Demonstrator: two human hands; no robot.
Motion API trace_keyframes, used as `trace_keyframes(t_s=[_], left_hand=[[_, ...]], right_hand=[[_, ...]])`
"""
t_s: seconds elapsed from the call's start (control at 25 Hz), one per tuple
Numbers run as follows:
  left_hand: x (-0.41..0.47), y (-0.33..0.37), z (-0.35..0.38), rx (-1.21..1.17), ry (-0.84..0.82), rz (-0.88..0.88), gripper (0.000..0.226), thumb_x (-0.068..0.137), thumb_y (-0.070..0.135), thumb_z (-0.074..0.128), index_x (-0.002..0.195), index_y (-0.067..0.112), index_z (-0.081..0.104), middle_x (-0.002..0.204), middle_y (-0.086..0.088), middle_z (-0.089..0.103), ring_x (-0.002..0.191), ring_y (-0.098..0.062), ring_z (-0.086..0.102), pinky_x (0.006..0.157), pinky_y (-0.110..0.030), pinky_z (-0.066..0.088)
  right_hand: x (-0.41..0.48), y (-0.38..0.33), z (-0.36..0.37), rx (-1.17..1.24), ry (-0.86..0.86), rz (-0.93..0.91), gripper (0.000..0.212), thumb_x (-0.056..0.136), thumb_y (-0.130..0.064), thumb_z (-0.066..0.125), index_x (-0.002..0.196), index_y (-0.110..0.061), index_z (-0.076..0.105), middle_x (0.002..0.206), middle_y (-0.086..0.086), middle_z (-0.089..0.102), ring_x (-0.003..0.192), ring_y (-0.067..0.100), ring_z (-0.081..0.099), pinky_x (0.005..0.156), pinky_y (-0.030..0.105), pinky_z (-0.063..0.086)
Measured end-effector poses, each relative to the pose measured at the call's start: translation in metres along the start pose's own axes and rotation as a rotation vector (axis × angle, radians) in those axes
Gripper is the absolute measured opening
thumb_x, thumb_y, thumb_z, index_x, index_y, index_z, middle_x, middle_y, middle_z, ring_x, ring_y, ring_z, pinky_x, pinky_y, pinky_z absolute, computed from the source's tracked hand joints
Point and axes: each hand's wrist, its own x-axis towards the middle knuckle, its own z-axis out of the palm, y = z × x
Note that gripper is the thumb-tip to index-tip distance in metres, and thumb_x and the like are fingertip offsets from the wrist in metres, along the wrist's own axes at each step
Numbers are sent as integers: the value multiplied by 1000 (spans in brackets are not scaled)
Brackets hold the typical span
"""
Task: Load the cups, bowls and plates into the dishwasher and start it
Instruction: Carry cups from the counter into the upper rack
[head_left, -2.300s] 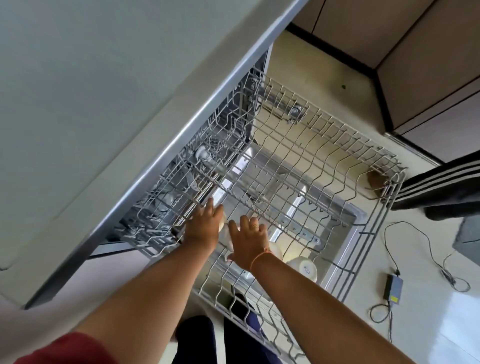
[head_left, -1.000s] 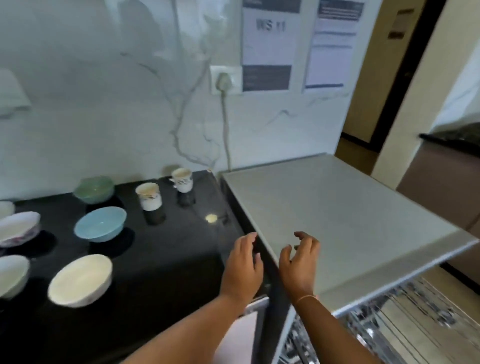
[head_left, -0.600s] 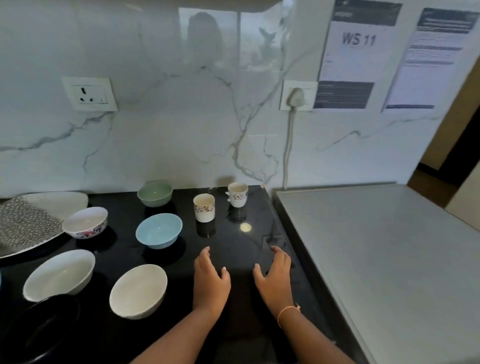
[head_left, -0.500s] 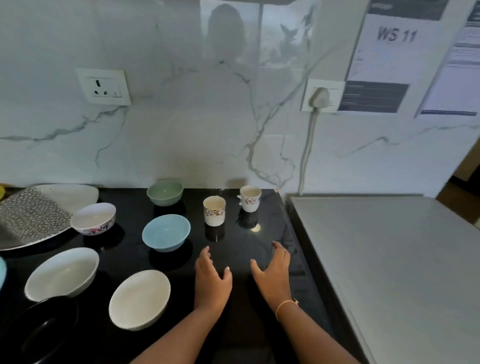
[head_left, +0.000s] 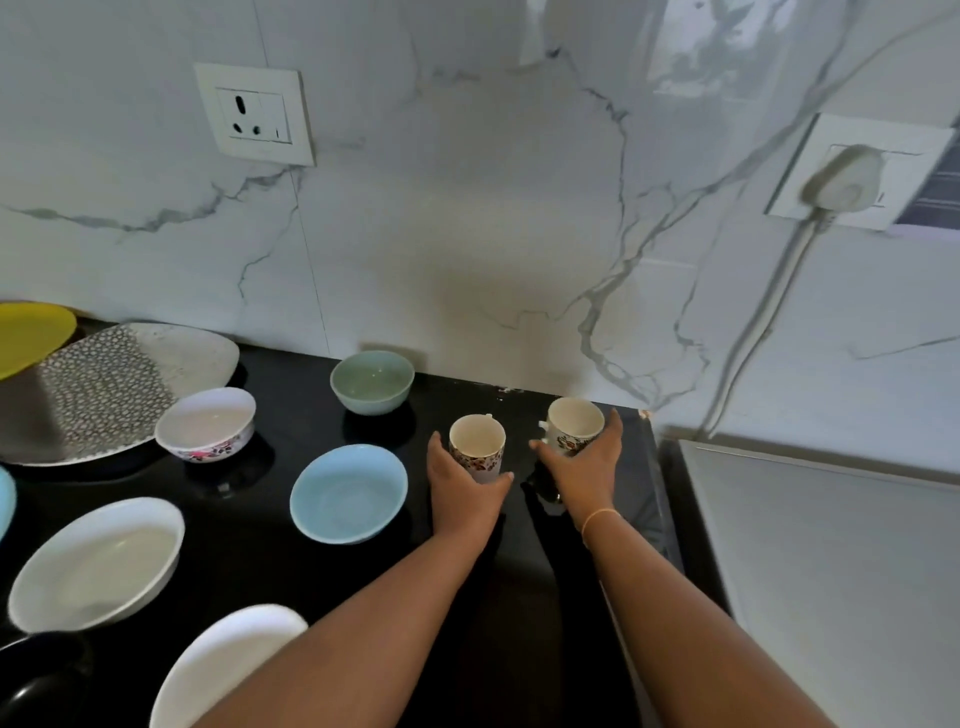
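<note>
I see my left hand (head_left: 464, 496) wrapped round the floral cup (head_left: 477, 442) and my right hand (head_left: 583, 467) wrapped round the second floral cup (head_left: 574, 422) at its 2 o'clock. Both seemingly stand on the black counter (head_left: 524, 603), with the blue bowl (head_left: 348, 493) at 9 o'clock.

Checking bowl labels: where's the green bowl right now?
Head view, center: the green bowl sits at the back of the black counter by the marble wall, just behind the light blue bowl and left of the left-hand cup.
</note>
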Motion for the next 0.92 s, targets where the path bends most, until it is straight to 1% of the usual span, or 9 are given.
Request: trace_keyframes(t_s=[0.08,0.2,0.28,0.36,0.48,0.56,0.72,0.8,0.92], left_hand=[[9,7,1,-21,5,7,103,71,17,79,147,14,10,150,-7,26,136,-23,32,110,-32,27],[11,9,-3,76,10,8,94,73,23,77,145,17,17,142,-6,40,128,-24,42,101,-33,36],[-1,5,-7,148,1,35,80,72,27,77,136,16,31,132,-6,46,118,-24,48,89,-31,40],[-25,3,-9,169,-30,53,70,71,29,78,126,16,38,124,-5,49,108,-22,51,79,-28,40],[-59,-1,-11,141,-60,65,66,69,28,79,121,15,41,120,-6,51,100,-21,52,75,-29,41],[-86,-3,-15,129,-87,92,66,66,28,81,118,14,42,119,-7,51,101,-23,54,76,-30,42],[-154,-14,-27,152,-155,233,69,62,29,84,115,12,44,116,-7,51,103,-25,54,79,-33,45],[-201,-21,-32,154,-214,300,69,62,27,83,115,11,44,116,-7,49,102,-25,53,80,-34,45],[-268,-32,-31,102,-301,394,71,63,23,83,118,6,42,121,-12,46,103,-28,52,79,-30,42]], right_hand=[[8,-2,2,-2,21,7,91,68,-15,81,139,-17,23,125,3,40,116,17,41,96,27,33],[3,0,-3,3,41,18,72,70,-15,79,127,-15,34,114,3,46,105,19,48,86,24,37],[-16,2,-11,9,28,2,68,71,-17,79,123,-16,35,110,1,48,101,17,48,82,24,37],[-43,2,-23,26,34,-12,68,69,-20,81,121,-20,36,110,0,49,100,15,50,82,23,38],[-84,6,-39,48,26,-39,64,66,-23,82,112,-27,37,110,-1,52,99,14,53,79,20,41],[-120,8,-54,59,45,-41,61,65,-23,83,107,-26,40,107,-1,54,96,12,56,75,16,43],[-205,12,-91,93,189,-24,58,64,-25,84,105,-25,42,101,-6,55,87,0,56,68,7,44],[-253,19,-114,102,315,22,58,63,-27,84,103,-26,41,101,-6,55,86,0,56,66,3,42],[-315,27,-148,88,507,28,58,62,-29,85,100,-25,42,99,-5,53,83,2,56,65,3,41]])
